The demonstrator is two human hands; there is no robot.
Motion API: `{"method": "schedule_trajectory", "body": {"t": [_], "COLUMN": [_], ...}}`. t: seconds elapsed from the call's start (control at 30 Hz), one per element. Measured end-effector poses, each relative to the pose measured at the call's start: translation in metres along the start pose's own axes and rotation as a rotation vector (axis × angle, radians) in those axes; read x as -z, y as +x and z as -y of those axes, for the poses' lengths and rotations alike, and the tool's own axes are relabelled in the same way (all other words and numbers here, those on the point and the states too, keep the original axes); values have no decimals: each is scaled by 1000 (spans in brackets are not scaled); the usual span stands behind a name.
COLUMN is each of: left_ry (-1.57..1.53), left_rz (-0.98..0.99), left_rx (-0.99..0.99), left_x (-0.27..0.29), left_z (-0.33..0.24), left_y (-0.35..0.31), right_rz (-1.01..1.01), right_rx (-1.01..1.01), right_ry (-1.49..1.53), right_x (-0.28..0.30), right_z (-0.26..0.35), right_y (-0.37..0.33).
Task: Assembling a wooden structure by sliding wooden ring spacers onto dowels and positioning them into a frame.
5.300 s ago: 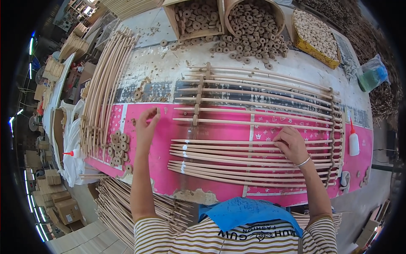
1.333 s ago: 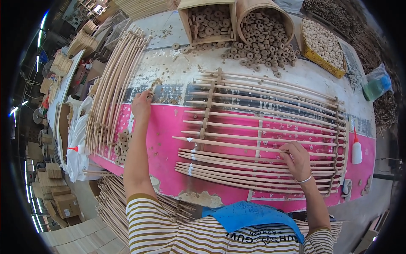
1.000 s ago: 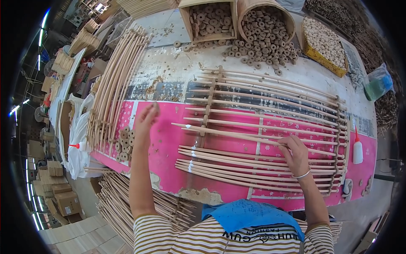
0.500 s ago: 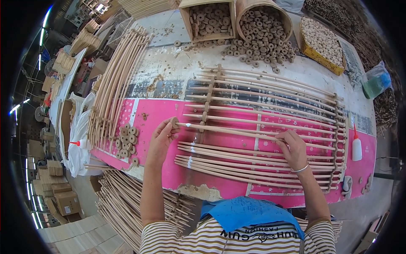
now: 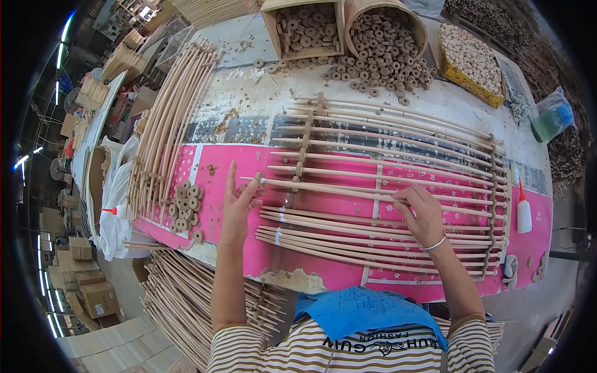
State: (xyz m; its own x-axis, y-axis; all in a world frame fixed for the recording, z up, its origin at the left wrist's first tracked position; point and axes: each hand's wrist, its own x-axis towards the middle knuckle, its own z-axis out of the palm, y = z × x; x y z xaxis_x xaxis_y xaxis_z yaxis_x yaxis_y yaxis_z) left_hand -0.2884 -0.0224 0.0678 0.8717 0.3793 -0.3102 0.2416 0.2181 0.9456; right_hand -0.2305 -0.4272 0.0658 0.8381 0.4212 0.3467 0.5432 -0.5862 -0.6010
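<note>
A long pale wooden rod [image 5: 329,188] lies crosswise in front of me, its left tip poking through a small round wooden ring [image 5: 260,178] with a white smear beside it. My left hand [image 5: 241,202] is at that end, index finger stretched out and the other fingers close to the ring. Whether they touch it is hard to tell. My right hand [image 5: 421,214] pinches the same rod farther right. Several parallel rods are joined by wooden rings in a left row [image 5: 305,143] and a right row [image 5: 493,186]. Nearer rods [image 5: 336,239] have white smears near their left ends.
Loose rings [image 5: 185,208] are piled on the pink sheet [image 5: 211,242]. Behind are a square wooden box [image 5: 269,31] and a round tub [image 5: 352,37] of rings, plus a yellow tray [image 5: 460,78] of wooden balls. A red-tipped white bottle [image 5: 524,216] stands right; bundled rods [image 5: 171,118] lie left.
The ring has gone from my left fingertips onto the rod, whose tip now shows beyond it. My left index finger has straightened. My right hand has shifted left along with the rod.
</note>
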Motion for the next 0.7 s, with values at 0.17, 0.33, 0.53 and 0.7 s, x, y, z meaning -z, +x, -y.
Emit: {"method": "schedule_trajectory", "body": {"t": [0.17,0.33,0.53,0.7], "left_ry": [40,75,97,131], "left_rz": [-15,-5,32,59], "left_rx": [-19,-43,-89,-100], "left_x": [-1,-4,-12,-12], "left_z": [-2,-2,-3,3], "left_y": [-1,-5,-10,-16], "right_rz": [22,70,61,46], "right_rx": [53,-12,13,-123], "right_ry": [-70,-35,-108,64], "right_x": [-3,1,0,2], "right_z": [-6,3,-11,2], "right_y": [0,4,-5,-5]}}
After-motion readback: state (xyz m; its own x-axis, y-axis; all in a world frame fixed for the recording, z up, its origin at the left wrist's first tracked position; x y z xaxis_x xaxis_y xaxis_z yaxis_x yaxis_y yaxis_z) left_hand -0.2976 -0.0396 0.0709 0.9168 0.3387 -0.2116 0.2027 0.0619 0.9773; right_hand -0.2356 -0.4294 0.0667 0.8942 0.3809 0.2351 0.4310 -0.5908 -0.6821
